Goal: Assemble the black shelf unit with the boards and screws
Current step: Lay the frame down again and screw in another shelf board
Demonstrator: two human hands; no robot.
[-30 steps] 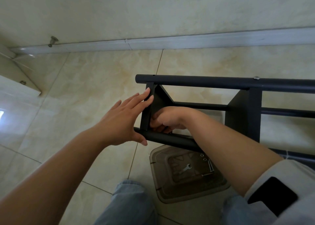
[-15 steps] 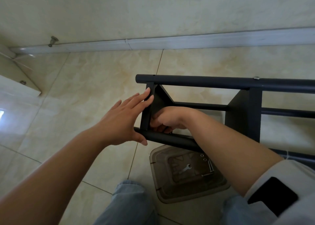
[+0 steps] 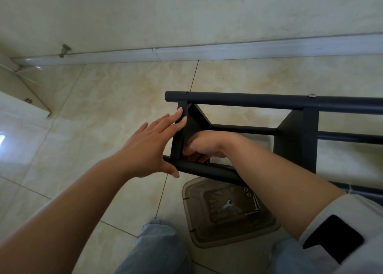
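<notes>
Nothing has shifted since the earlier frames: the black shelf unit (image 3: pixel 269 102) lies on its side on the tiled floor (image 3: pixel 103 107). Left hand (image 3: pixel 149 147) presses flat, fingers straight, against the end board (image 3: pixel 178 137). Right hand (image 3: pixel 205 147) curls behind that board; what it holds is hidden. Below the right forearm, a plastic tray (image 3: pixel 228 230) holds a small wrench (image 3: pixel 226 205) and screws (image 3: pixel 256 203).

Glossy beige tiled floor (image 3: pixel 116 99) — white baseboard (image 3: pixel 228 49), pale wall (image 3: pixel 145 14), perhaps marble-patterned.
</notes>
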